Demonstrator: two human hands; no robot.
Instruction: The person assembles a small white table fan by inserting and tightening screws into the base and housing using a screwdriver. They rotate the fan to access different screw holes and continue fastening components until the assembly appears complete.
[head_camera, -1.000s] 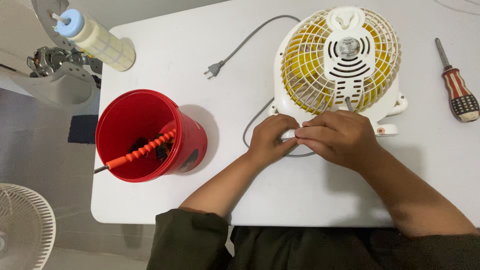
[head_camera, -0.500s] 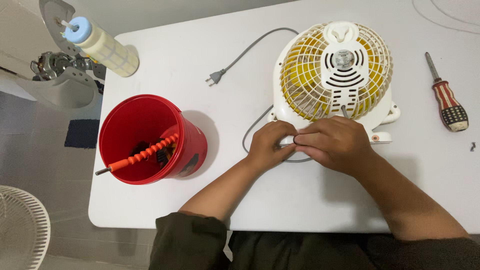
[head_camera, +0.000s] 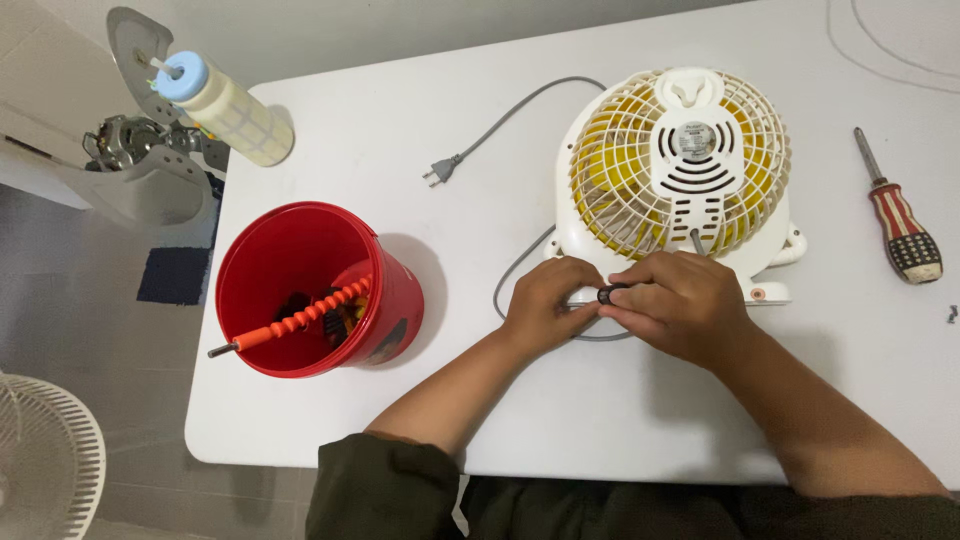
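— Where was the work, then?
— At the front edge of the table (head_camera: 600, 420), against the base (head_camera: 770, 293) of the white and yellow fan (head_camera: 680, 200). Lay on its back, grille up.
— And the hands?
— Right hand (head_camera: 680, 305): fingers closed, pinching a small black knob (head_camera: 606, 294) at the base's front. Left hand (head_camera: 545, 300): fingers curled shut on the base just beside it, touching the knob. Looked like fiddling with that knob while bracing the fan. Couldn't tell whether on or off its post.
— Needed what for any further move there?
— Probably a firm pinch and a steady base; tiny part, easily dropped.
— Anything in the way?
— Grey cord (head_camera: 520, 110) looped under the left wrist, plug (head_camera: 440, 172) loose toward the back edge. Otherwise nothing close. Red bucket (head_camera: 225, 300) near the left edge, orange-handled tool (head_camera: 300, 322) inside. Screwdriver (head_camera: 905, 235) near the right edge, well apart. Pale bottle (head_camera: 225, 108) at the back left corner.
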